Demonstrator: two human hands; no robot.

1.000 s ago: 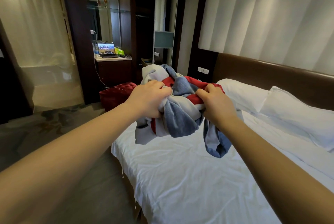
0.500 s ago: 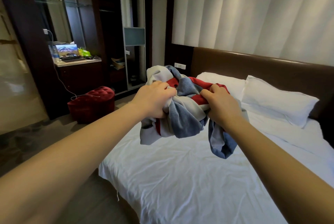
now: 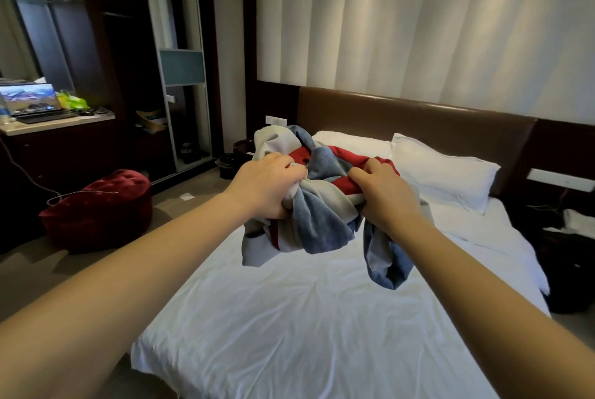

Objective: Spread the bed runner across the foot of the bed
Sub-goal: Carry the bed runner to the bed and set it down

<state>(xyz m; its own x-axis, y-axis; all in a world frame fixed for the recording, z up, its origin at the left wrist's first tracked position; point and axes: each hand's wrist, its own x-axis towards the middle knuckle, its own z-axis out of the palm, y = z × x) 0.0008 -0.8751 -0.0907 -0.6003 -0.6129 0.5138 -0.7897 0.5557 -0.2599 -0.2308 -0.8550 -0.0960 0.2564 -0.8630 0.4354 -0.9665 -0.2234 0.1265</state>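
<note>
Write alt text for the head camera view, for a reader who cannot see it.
Two bare hands, the left hand and right hand, hold a bunched grey, blue and red bed runner in the air above a white-sheeted bed. Two white pillows lie against a brown headboard; a red pouf sits on the floor at left.

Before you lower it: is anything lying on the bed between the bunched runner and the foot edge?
No. In the head view the white sheet is bare, only wrinkled, from under the runner, held aloft by both hands, to the foot edge.
</note>
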